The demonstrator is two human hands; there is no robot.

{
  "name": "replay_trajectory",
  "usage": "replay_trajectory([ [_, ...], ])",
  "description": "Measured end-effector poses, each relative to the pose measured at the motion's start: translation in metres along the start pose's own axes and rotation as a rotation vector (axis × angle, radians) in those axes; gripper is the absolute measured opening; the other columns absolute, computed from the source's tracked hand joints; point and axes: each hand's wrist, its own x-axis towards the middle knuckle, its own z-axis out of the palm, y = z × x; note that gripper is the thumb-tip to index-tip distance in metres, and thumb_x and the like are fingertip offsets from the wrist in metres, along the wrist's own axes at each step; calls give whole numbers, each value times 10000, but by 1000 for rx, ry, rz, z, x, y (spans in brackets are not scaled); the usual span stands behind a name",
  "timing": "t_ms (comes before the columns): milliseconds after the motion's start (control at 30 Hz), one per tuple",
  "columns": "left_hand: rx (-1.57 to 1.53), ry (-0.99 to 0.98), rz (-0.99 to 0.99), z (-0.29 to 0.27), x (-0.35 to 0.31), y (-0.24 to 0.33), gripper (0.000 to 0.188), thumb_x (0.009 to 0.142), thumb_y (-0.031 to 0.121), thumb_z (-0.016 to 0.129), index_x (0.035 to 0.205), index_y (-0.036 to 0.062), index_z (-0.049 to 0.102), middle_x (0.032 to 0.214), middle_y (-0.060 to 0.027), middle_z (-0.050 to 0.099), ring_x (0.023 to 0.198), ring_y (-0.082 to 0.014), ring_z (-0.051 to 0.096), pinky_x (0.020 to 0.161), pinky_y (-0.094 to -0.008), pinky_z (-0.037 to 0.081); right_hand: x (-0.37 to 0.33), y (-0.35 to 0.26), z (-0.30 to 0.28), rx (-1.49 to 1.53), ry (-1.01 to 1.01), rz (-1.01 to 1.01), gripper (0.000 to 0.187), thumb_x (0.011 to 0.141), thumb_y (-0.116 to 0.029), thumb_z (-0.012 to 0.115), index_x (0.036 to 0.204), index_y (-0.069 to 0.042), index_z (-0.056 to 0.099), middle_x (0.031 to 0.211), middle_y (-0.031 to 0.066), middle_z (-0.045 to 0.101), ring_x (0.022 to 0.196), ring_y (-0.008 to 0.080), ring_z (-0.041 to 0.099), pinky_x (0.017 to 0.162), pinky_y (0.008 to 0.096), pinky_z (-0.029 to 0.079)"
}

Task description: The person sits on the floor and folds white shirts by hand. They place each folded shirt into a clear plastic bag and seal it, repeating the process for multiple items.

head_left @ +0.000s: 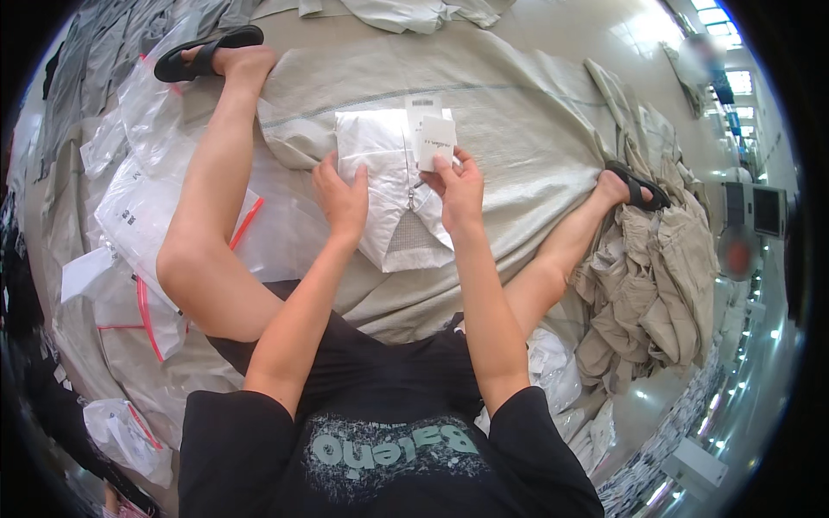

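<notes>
Between my legs a folded white garment (375,138) lies on a beige woven sheet (509,95). A mesh-like patch (413,235) shows in the opening at its near end. My right hand (459,186) pinches white paper hang tags (437,142) over the garment's right side, thumb on the front one. My left hand (341,192) rests at the garment's left edge, its thumb and fingers apart, with nothing gripped in it.
Clear plastic bags with red strips (142,211) lie along my left leg. Beige garments (643,293) are heaped by my right foot. Grey clothes (95,56) lie at the far left, pale cloth (393,13) at the far edge. A boxy device (756,210) stands at the right.
</notes>
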Motion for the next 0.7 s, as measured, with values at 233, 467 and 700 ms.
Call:
replay_trajectory([
  [233, -829, -638, -427, -13, 10, 43, 347, 1135, 346, 603, 1176, 35, 752, 1010, -16, 764, 891, -88, 657, 797, -300, 532, -38, 28, -5, 84, -156, 194, 340, 1134, -175, 590, 1429, -35, 495, 1165, 129, 747, 991, 195, 752, 856, 361, 642],
  [467, -929, -510, -498, -16, 2, 45, 312, 1151, 323, 569, 1107, 60, 731, 987, -3, 751, 844, -76, 637, 753, -290, 513, -52, 21, 17, 256, 17, 281, 362, 1145, -217, 579, 1476, -76, 541, 1217, 99, 715, 1047, 196, 719, 901, 336, 598],
  [700, -696, -591, -329, -16, -15, 49, 332, 1137, 294, 602, 1011, 17, 733, 856, -1, 714, 720, -70, 525, 647, -299, 449, -62, 27, 18, 10, -105, 12, 292, 1115, -133, 616, 1367, 13, 637, 1231, 69, 733, 1078, 132, 675, 951, 311, 553],
])
